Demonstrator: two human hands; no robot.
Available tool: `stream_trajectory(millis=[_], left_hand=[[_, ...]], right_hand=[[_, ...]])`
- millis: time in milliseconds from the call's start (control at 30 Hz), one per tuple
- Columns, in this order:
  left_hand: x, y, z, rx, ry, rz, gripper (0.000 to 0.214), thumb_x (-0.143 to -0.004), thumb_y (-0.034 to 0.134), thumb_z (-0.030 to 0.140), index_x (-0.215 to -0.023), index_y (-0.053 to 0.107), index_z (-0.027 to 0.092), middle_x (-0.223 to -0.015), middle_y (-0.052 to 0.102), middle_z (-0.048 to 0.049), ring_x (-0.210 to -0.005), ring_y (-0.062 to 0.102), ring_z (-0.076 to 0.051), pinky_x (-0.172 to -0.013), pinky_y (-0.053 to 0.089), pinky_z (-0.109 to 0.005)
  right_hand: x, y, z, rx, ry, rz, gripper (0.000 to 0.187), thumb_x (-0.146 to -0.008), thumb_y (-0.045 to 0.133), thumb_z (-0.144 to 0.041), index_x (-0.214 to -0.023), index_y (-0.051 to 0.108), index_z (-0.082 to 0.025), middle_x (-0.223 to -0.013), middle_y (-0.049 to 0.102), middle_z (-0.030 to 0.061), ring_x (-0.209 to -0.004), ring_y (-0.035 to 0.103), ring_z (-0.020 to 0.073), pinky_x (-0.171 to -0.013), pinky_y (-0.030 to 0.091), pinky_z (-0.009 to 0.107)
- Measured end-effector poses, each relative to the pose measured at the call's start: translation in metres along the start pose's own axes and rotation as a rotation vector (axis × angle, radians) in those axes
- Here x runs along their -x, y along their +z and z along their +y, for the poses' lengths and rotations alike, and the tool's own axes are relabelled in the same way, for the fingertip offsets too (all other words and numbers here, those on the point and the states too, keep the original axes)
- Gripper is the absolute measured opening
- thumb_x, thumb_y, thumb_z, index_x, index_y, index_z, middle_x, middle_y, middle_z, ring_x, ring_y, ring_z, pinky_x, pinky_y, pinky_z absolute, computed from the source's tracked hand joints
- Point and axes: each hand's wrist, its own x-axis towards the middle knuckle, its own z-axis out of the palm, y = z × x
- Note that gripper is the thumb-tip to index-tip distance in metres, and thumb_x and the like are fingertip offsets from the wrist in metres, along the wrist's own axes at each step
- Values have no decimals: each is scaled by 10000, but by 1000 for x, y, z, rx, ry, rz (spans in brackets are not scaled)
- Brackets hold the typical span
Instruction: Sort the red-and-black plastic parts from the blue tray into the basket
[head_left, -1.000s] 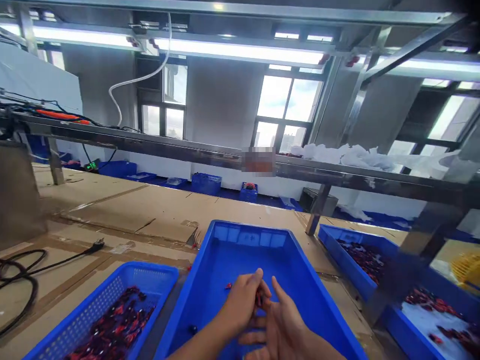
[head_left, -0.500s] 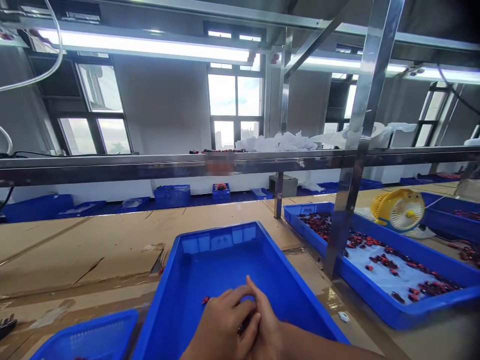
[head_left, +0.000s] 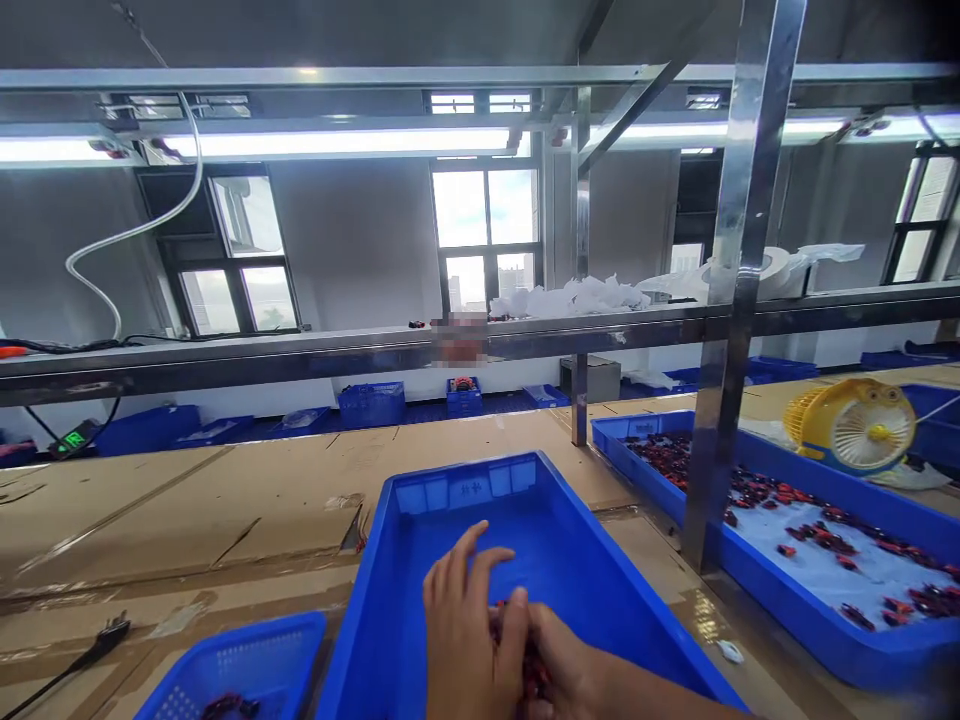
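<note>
My left hand [head_left: 466,625] and my right hand [head_left: 574,665] meet over the near part of a deep blue tray [head_left: 600,580]. Small red and black parts [head_left: 535,680] are cupped between the two palms, partly hidden by the fingers; their exact kind is too small to tell. The left fingers curve upward and stand a little apart, with the thumb lying over the parts. The right hand wraps the parts from the other side, most of its fingers hidden.
At the lower left is a blue basket [head_left: 247,650] with some dark red parts, beside a black plug [head_left: 112,632]. To the right, a metal post [head_left: 716,450] stands by another blue tray [head_left: 840,640] of scattered parts. A yellow fan [head_left: 847,425] sits behind it.
My clasped hands have opened somewhat, with the left fingers lifting and the red and black parts showing between the palms. The view has shifted left and slightly up.
</note>
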Motion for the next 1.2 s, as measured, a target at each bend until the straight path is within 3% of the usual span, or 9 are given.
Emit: stream_trajectory(millis=[100, 167, 233, 333, 467, 667, 900, 1033, 1200], left_hand=[[-8, 3, -19, 555, -709, -122, 506, -882, 330, 640, -1174, 526, 277, -1381, 494, -97, -1311, 419, -297, -1040, 342, -498], [-13, 11, -35, 719, -959, -336, 708, -828, 215, 755, -1020, 583, 182, -1077, 638, -190, -1024, 629, -355, -855, 466, -530], [-14, 25, -48, 824, -1056, -520, 807, -729, 244, 853, -801, 611, 138, -792, 642, -177, -769, 681, -341, -774, 497, -503], [-10, 47, -53, 977, -1044, -588, 729, -573, 468, 887, -686, 584, 176, -661, 602, -112, -737, 669, -326, -769, 501, -467], [-3, 60, -48, 1128, -910, -430, 530, -594, 637, 747, -681, 527, 236, -707, 625, -63, -879, 635, -279, -815, 485, -390], [-3, 51, -43, 1196, -852, -380, 474, -684, 614, 696, -714, 553, 227, -692, 612, -47, -787, 627, -242, -765, 482, -358], [-11, 35, -37, 1150, -943, -628, 664, -553, 556, 841, -610, 494, 183, -578, 540, -37, -468, 495, -127, -480, 345, -234], [-14, 31, -35, 1086, -994, -577, 658, -585, 549, 840, -578, 457, 188, -457, 411, 43, -343, 346, -61, -387, 162, -200], [-9, 32, -26, 989, -1079, -472, 667, -789, 393, 806, -659, 532, 167, -424, 419, 50, -293, 294, -48, -350, 100, -187]], right_hand=[[7, -6, -12, 48, -56, 8, 325, -877, 515, -455, -889, 624, -149, -719, 585, -4, -426, 449, 79, -310, 292, 167], [11, -8, -22, 109, -160, 47, 290, -806, 572, -441, -900, 629, -173, -726, 586, -14, -439, 449, 87, -325, 308, 180], [16, -8, -30, 180, -258, 103, 239, -766, 645, -365, -930, 650, -191, -743, 594, -20, -528, 503, 110, -423, 397, 206], [25, -5, -36, 503, -453, 218, 242, -832, 635, -300, -1062, 675, -238, -943, 666, 28, -866, 602, 199, -766, 488, 305], [31, -1, -32, 914, -598, 198, 349, -916, 544, -296, -1259, 594, -259, -1239, 641, 84, -1155, 558, 275, -1009, 392, 406], [29, -3, -32, 991, -549, 128, 469, -884, 589, -251, -1350, 535, -278, -1301, 628, 78, -1158, 589, 280, -980, 439, 369], [34, -7, -55, 1317, -559, 76, 391, -869, 591, -130, -1239, 626, -252, -1020, 718, 65, -935, 636, 248, -815, 468, 330], [37, -8, -58, 1418, -550, 92, 326, -797, 619, -45, -1085, 664, -191, -949, 690, 64, -890, 618, 235, -768, 459, 318], [40, -9, -60, 1247, -555, 84, 371, -739, 716, -57, -1053, 660, -248, -941, 686, -6, -867, 622, 182, -768, 451, 262]])
